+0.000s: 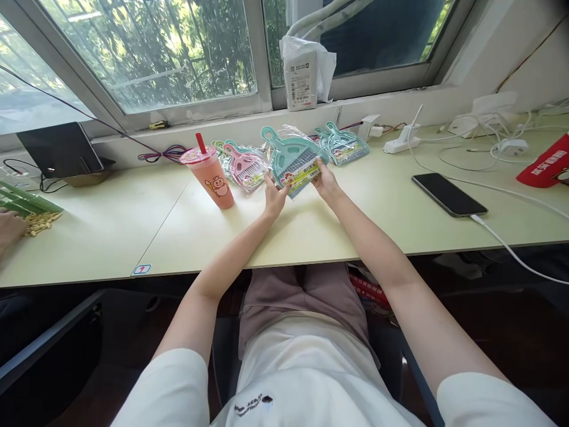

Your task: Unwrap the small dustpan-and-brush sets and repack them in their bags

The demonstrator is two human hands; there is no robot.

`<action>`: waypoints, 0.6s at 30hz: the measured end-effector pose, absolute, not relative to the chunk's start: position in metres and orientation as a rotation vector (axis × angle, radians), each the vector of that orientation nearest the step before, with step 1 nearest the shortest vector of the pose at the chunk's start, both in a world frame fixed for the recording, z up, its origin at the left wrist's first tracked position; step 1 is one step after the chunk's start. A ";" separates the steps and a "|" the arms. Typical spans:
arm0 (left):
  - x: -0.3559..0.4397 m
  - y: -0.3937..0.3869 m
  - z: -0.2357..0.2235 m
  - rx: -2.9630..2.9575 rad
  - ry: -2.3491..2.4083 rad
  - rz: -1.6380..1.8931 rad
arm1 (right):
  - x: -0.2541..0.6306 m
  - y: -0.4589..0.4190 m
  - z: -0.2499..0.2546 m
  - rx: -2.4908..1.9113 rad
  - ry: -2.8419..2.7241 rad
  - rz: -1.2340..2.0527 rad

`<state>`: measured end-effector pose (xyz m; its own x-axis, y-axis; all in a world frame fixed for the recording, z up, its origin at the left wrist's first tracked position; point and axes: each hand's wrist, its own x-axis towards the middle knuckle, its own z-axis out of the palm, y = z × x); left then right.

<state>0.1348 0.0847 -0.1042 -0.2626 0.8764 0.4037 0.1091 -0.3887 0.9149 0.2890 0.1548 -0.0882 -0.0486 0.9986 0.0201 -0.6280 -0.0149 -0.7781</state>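
Between my two hands is a teal mini dustpan and brush set (291, 155) in clear plastic wrap, its handle pointing away and a yellow-green label at its lower edge. My left hand (275, 196) pinches the lower left corner. On the lower right side, my right hand (328, 179) grips the same set. Behind and to the left, a pink dustpan set (243, 163) lies in similar wrap, with a greenish one (219, 145) partly hidden behind it. More wrapped teal dustpan sets (341, 145) rest at the back right.
An orange drink cup (208, 181) with a red straw stands left of my hands. A charging phone (448, 194), a power strip (401, 144) and tangled white cables are on the right. Another person's hand (11, 231) shows at far left. A wrapped box (304, 80) sits on the sill.
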 end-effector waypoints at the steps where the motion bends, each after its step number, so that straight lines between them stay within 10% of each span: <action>1: 0.133 0.084 -0.102 1.400 1.232 1.733 | 0.287 0.151 -0.087 -0.608 -0.793 1.509; 18: 0.148 0.062 -0.079 0.906 0.883 1.384 | 0.285 0.157 -0.090 -0.616 -0.730 1.381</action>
